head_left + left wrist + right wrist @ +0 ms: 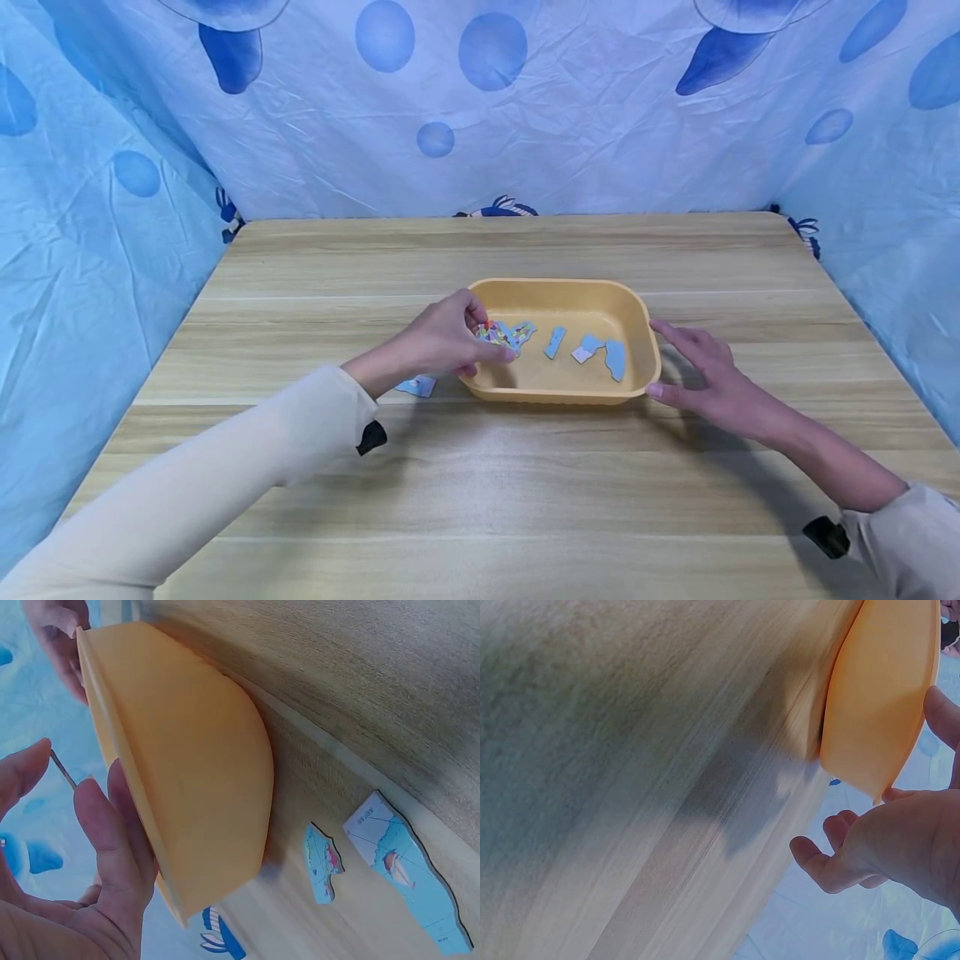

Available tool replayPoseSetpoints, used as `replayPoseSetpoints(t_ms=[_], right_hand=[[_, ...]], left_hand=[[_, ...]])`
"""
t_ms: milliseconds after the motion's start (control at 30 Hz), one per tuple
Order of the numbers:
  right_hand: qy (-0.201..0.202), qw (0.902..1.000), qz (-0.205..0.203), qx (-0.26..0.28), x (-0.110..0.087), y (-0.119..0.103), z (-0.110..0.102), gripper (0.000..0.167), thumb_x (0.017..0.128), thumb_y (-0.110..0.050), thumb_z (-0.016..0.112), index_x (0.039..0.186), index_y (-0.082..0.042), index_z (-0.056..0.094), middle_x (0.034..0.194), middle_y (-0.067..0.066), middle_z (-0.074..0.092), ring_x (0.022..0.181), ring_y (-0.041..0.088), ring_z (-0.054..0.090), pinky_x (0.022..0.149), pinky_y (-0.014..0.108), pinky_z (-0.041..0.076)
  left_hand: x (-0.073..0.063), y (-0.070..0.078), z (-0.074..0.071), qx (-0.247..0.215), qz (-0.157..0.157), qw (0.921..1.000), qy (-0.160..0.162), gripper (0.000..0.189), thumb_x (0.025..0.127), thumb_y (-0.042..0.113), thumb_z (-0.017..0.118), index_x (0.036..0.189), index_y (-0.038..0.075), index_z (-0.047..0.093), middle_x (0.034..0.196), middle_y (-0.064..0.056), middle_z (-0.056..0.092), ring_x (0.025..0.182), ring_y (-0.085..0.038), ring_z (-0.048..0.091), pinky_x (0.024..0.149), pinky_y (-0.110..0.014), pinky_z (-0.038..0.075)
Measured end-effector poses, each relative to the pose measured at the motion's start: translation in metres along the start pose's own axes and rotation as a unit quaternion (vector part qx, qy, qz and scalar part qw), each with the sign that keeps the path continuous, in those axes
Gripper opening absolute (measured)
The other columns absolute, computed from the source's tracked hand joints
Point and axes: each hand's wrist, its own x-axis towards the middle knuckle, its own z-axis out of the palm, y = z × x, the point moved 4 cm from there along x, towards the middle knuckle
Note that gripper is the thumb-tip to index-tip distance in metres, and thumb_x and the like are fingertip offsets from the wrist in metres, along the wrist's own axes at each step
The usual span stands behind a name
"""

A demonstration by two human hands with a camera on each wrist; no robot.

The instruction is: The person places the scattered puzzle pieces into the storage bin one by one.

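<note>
My left hand is over the left end of the yellow tray. In the left wrist view, its thumb and a finger pinch a thin puzzle piece, seen edge-on. At the tray's right end, my right hand rests its thumb and index finger against the rim, the other fingers loosely bent. Inside the tray lie a colourful puzzle piece, a narrow blue piece and several blue-and-white pieces. The left hand partly hides the tray's left side.
Left of the tray, a larger map-like puzzle piece and a smaller piece lie on the wooden table. A blue patterned curtain hangs behind the table and along both sides.
</note>
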Motion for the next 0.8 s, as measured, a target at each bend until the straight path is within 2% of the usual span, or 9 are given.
replayPoseSetpoints(t_ms=[167,400,800], right_hand=[[0.000,1.0000,0.000,0.000,0.000,0.001,0.000,0.084,0.088,-0.033,0.070,0.154,-0.025,0.019,0.149,0.023,0.021,0.131,0.046,0.013,0.089,0.071,0.026],[-0.001,1.0000,0.003,0.002,-0.001,0.001,0.000,0.084,0.088,-0.034,0.070,0.155,-0.026,0.018,0.149,0.022,0.020,0.131,0.045,0.013,0.089,0.071,0.026],[0.000,1.0000,0.001,-0.004,-0.001,0.004,0.001,0.084,0.089,-0.035,0.069,0.155,-0.026,0.018,0.148,0.022,0.021,0.131,0.045,0.013,0.089,0.071,0.027]], left_hand=[[0.001,0.002,0.005,0.040,0.007,0.9992,-0.001,0.060,0.071,0.035,0.086,0.107,0.009,0.045,0.100,-0.010,0.052,0.063,-0.022,0.067,0.065,-0.035,0.054],[0.001,0.006,0.009,0.137,0.018,0.9902,0.022,0.062,0.068,0.044,0.085,0.104,0.011,0.047,0.095,-0.006,0.057,0.080,-0.019,0.055,0.068,-0.032,0.046],[0.001,0.007,0.015,0.170,0.011,0.9851,0.022,0.061,0.066,0.045,0.086,0.101,0.013,0.048,0.091,-0.004,0.059,0.081,-0.020,0.054,0.065,-0.032,0.045]])
